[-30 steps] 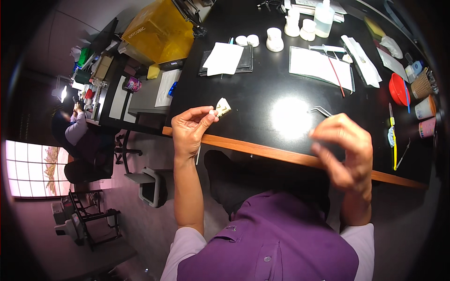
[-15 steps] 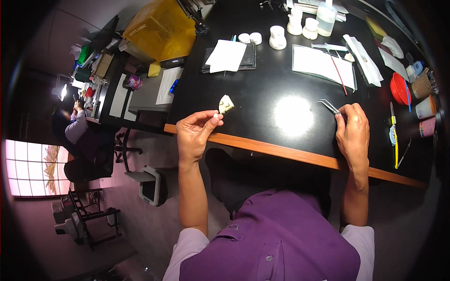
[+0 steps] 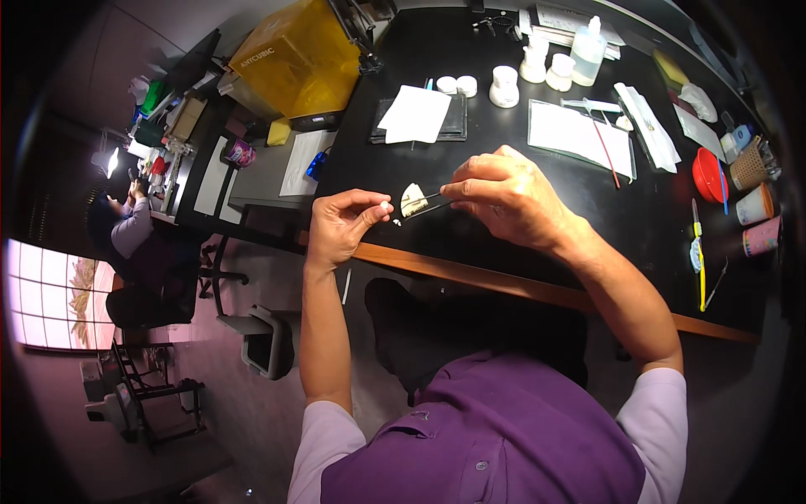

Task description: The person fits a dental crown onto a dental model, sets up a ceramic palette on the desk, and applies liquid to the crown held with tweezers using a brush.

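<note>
My left hand (image 3: 336,231) pinches a tiny white piece (image 3: 385,207) between thumb and fingertips near the desk's front edge. Just right of it is a cream-coloured dental model (image 3: 413,196) with a notched lower edge. My right hand (image 3: 512,197) has come over from the right and grips thin dark tweezers (image 3: 435,205), their tips at or close to the model; whether they touch it I cannot tell. A small white bit (image 3: 397,222) shows below the model.
The black desk (image 3: 588,235) bears a dark pad with paper (image 3: 416,113), white jars (image 3: 504,86), a bottle (image 3: 588,55), a syringe (image 3: 588,106), a red bowl (image 3: 709,172), cups and tools. Left stand a yellow-covered machine (image 3: 294,63), a bin (image 3: 269,344) and a seated co-worker (image 3: 130,231).
My right hand took hold of the tweezers at the right and has moved left to the model. My left hand still pinches its piece, shifted only slightly.
</note>
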`<act>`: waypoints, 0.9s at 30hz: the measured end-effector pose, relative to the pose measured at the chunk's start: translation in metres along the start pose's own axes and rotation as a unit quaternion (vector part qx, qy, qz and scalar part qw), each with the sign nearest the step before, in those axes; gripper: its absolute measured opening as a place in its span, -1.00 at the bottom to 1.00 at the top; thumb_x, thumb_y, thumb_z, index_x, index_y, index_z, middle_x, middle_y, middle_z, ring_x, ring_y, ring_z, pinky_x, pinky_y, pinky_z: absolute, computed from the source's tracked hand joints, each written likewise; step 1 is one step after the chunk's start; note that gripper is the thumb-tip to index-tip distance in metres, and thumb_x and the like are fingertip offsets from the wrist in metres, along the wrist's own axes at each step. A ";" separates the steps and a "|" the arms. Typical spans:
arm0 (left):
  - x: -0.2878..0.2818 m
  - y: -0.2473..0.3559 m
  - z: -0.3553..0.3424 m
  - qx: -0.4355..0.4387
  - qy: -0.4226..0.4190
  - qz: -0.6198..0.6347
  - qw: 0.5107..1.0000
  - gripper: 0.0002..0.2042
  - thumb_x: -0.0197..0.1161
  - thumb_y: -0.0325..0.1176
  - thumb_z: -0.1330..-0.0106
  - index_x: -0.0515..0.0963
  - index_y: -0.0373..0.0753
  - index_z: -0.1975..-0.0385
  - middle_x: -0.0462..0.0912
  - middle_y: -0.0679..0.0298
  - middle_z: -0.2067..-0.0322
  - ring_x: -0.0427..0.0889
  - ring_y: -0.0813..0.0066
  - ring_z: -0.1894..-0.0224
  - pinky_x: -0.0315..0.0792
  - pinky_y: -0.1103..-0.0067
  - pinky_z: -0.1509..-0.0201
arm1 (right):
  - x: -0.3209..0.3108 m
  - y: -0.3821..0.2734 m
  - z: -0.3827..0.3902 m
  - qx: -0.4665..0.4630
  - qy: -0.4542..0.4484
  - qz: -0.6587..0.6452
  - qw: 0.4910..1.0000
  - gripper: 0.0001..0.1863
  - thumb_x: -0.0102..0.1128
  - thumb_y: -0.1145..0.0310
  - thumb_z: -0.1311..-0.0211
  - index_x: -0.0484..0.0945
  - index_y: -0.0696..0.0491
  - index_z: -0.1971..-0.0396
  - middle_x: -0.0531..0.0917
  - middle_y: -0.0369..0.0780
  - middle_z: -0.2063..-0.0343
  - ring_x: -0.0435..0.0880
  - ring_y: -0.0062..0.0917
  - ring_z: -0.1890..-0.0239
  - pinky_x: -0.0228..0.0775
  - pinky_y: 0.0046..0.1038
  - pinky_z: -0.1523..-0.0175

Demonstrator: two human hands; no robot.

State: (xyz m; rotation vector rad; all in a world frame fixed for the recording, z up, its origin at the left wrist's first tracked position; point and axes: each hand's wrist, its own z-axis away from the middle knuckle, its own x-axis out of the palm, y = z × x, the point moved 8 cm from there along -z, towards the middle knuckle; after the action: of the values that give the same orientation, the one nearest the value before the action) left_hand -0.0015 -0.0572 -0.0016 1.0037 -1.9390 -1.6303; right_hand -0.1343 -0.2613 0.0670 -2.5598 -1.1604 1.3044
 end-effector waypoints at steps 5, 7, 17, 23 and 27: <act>0.001 0.000 -0.003 -0.001 -0.041 -0.016 0.999 -0.89 0.45 -0.58 -0.39 0.77 -0.43 0.15 0.79 0.11 0.24 0.79 0.46 0.20 0.72 0.57 0.05 | 0.011 0.002 0.002 -0.014 0.043 0.048 0.998 -0.78 0.48 0.50 -0.11 0.78 -0.10 0.24 0.75 -0.44 0.27 0.71 -0.62 0.22 0.38 -0.42 -0.01; 0.001 0.000 -0.002 -0.001 -0.051 -0.018 0.999 -0.89 0.46 -0.59 -0.37 0.77 -0.43 0.16 0.78 0.11 0.24 0.78 0.47 0.22 0.69 0.59 0.07 | 0.014 0.001 0.000 -0.013 0.051 0.045 0.998 -0.78 0.47 0.50 -0.11 0.78 -0.10 0.24 0.74 -0.44 0.27 0.70 -0.62 0.22 0.38 -0.40 -0.02; 0.003 -0.001 -0.003 -0.006 -0.077 0.002 0.997 -0.87 0.47 -0.62 -0.35 0.79 -0.41 0.14 0.81 0.13 0.26 0.78 0.50 0.22 0.66 0.61 0.07 | 0.020 -0.001 -0.004 -0.022 0.055 0.064 0.996 -0.81 0.42 0.50 -0.13 0.77 -0.10 0.26 0.74 -0.45 0.27 0.69 -0.59 0.24 0.40 -0.37 -0.03; 0.006 0.001 -0.003 -0.002 -0.083 -0.007 0.997 -0.87 0.47 -0.63 -0.34 0.79 -0.41 0.16 0.81 0.12 0.26 0.77 0.50 0.22 0.66 0.61 0.06 | 0.023 -0.007 -0.005 -0.032 0.041 0.098 0.994 -0.73 0.47 0.52 -0.07 0.77 -0.07 0.19 0.77 -0.41 0.22 0.70 -0.60 0.23 0.40 -0.37 -0.02; 0.007 0.002 -0.002 0.008 -0.075 -0.028 0.997 -0.88 0.47 -0.59 -0.35 0.78 -0.44 0.16 0.78 0.12 0.27 0.73 0.50 0.26 0.61 0.61 0.12 | 0.022 -0.008 -0.005 -0.035 0.038 0.093 0.994 -0.71 0.46 0.53 -0.06 0.77 -0.07 0.18 0.76 -0.41 0.22 0.70 -0.59 0.23 0.40 -0.36 -0.01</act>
State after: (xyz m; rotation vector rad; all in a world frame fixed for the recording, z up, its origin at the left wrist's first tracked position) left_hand -0.0048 -0.0636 0.0001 0.9755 -2.0391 -1.7701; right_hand -0.1274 -0.2402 0.0584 -2.8009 -0.9928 1.2056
